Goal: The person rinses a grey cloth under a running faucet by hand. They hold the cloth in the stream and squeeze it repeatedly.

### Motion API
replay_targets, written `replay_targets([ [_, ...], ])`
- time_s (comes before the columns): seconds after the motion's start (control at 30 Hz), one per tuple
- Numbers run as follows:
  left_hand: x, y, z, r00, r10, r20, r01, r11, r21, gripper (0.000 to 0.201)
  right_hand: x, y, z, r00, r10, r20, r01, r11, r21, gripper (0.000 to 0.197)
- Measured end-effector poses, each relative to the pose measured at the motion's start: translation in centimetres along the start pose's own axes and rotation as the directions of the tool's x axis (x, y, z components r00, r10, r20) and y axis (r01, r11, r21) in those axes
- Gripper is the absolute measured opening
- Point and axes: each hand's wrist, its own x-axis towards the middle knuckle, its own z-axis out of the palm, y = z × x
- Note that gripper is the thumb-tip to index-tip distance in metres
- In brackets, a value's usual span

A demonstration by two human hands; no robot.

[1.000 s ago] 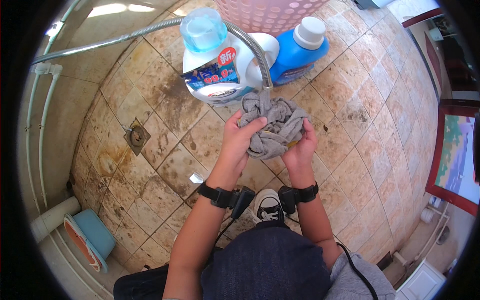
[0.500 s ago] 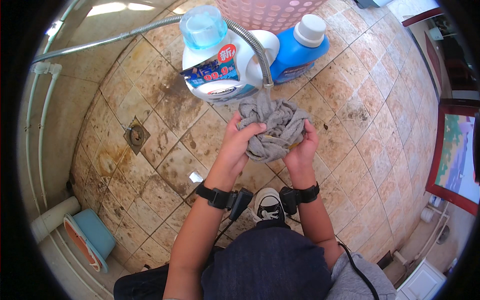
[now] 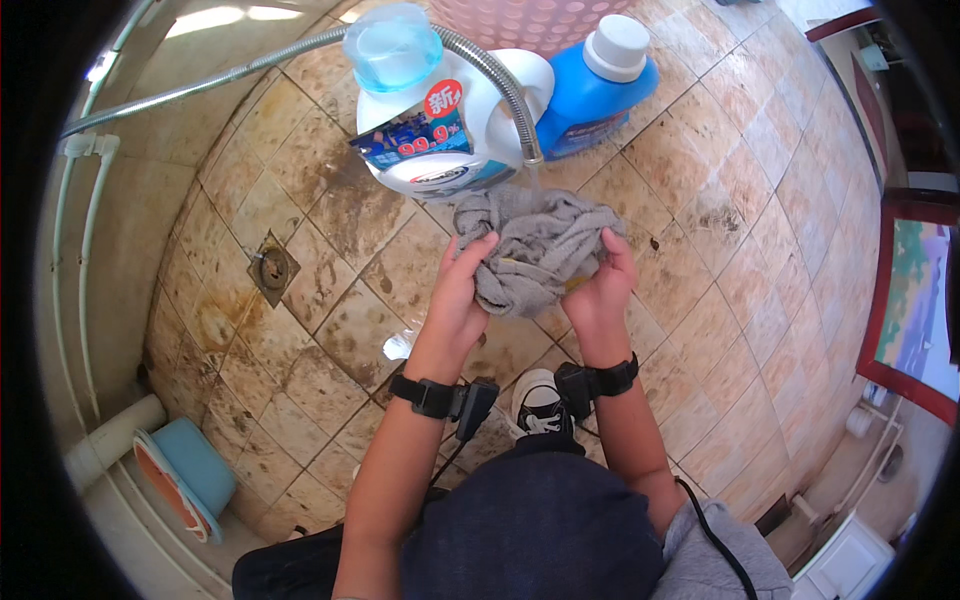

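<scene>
A crumpled grey cloth [image 3: 540, 250] is held up between both my hands, with a bit of yellow showing in its folds. My left hand [image 3: 462, 290] grips its left side, thumb on top. On the right side my right hand [image 3: 603, 285] closes round the cloth's edge. Water runs onto the cloth from the end of a metal hose [image 3: 515, 95] just above it. That hose arches over a large white detergent bottle [image 3: 440, 180] with a clear bluish cap. Touching this on the right stands a blue bottle [image 3: 590, 100] with a white cap.
Behind the bottles stands a pink perforated basket [image 3: 540, 22]. A floor drain [image 3: 272, 268] is set in the stained tiles at left. Blue and orange basins [image 3: 190, 470] lean by the left wall near pipes. My shoe [image 3: 541, 405] is below my hands.
The cloth has been spread wider and reshaped between my hands, its left part shifting left. My hands have moved slightly apart, still gripping it. The bottles sit slightly higher in view.
</scene>
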Motion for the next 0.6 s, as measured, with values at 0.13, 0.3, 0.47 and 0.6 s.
replay_targets([
  [0.13, -0.7, 0.4, -0.6, 0.999, -0.034, -0.026, 0.036, 0.998, 0.050, 0.045, 0.9, 0.0, 0.5, 0.994, 0.001, 0.114, -0.009, 0.997, 0.071, 0.046],
  [0.3, -2.0, 1.2, -0.9, 0.995, -0.030, 0.091, 0.013, 0.984, 0.178, 0.058, 1.8, -0.4, 1.1, 0.938, -0.014, 0.347, -0.074, 0.968, 0.241, 0.051],
  [0.47, -1.5, 0.0, -0.7, 0.983, 0.065, 0.170, -0.087, 0.989, 0.124, 0.061, 2.1, -0.1, 1.8, 0.851, -0.054, 0.522, -0.117, 0.950, 0.289, 0.059],
  [0.6, -0.7, 1.1, -0.8, 0.982, 0.168, 0.091, -0.175, 0.982, 0.076, 0.055, 1.3, -0.9, 2.3, 0.943, -0.016, 0.333, -0.043, 0.984, 0.171, 0.061],
])
